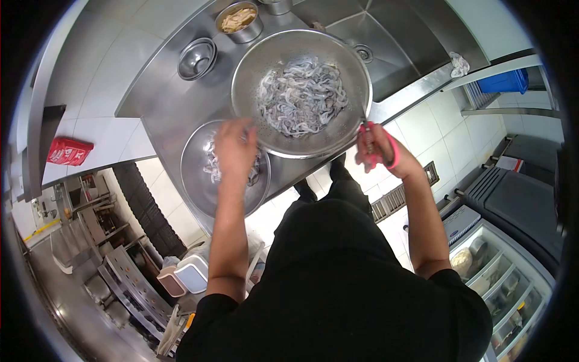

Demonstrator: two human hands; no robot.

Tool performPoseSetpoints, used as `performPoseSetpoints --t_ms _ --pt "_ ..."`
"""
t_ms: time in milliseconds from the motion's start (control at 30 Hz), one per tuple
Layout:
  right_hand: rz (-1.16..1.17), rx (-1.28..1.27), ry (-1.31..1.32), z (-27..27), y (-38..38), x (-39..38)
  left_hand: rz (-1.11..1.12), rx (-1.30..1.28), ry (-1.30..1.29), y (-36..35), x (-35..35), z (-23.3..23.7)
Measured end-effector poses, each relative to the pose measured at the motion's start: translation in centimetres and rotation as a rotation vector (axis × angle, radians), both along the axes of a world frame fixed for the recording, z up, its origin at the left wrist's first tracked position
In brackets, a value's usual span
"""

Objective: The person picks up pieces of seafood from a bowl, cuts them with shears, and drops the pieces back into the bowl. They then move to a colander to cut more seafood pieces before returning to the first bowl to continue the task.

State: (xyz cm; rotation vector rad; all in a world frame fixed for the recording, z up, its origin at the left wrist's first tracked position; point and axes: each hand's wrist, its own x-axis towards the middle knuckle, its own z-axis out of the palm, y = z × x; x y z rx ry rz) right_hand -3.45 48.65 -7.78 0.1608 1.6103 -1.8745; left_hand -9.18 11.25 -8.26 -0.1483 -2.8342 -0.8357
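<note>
A large steel bowl [247,130] on the steel counter holds a heap of greyish-white, slimy strips [301,96] that look like squid or similar seafood. To its lower left, a smaller steel bowl [196,187] contains a little of the same stuff. My left hand [235,148] is over this smaller bowl, near the large bowl's rim; motion blur hides its fingers and anything between them. At the right rim of the large bowl, my right hand [377,148] is closed around red-handled scissors [392,154], whose blades point up toward the rim.
Nested small bowls [197,59] and a steel container of yellowish pieces [239,21] stand behind on the counter. A sink [392,36] lies at the upper right, a white cloth [459,64] on its edge. A glass-topped chiller [500,283] is at the lower right.
</note>
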Motion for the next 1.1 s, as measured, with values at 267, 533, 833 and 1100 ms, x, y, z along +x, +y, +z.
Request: performPoseSetpoints --t_ms 267,533,833,1100 --pt "-0.232 0.015 0.078 1.3 5.0 -0.3 -0.269 -0.048 -0.27 14.2 -6.8 -7.1" --pt "-0.186 -0.008 0.017 -0.8 5.8 0.7 -0.341 -0.304 -0.353 18.0 -9.3 -12.3" --pt "-0.166 0.042 0.022 -1.0 6.0 -0.1 -0.304 -0.136 -0.406 16.9 -9.2 -12.1" --pt "-0.136 0.049 0.005 -0.6 4.7 -0.5 -0.379 0.03 -0.601 13.3 -9.8 -10.8"
